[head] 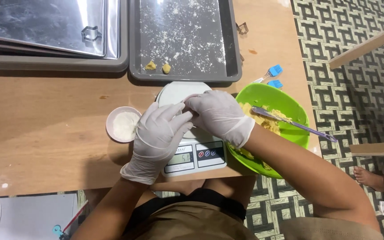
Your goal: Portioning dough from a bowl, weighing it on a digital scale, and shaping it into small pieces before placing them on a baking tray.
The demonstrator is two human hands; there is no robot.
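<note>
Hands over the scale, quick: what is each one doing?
Left hand: gloved, fingers curled against the right hand above the scale; what they hold cannot be told.
Right hand: gloved, fingers pinched shut; anything inside is hidden.

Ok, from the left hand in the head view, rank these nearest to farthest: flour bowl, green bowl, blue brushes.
From the left hand:
1. Flour bowl, just beside it, on the side away from the other hand.
2. Green bowl, across the scale, past the right hand.
3. Blue brushes, beyond the green bowl, toward the table's far edge.
</note>
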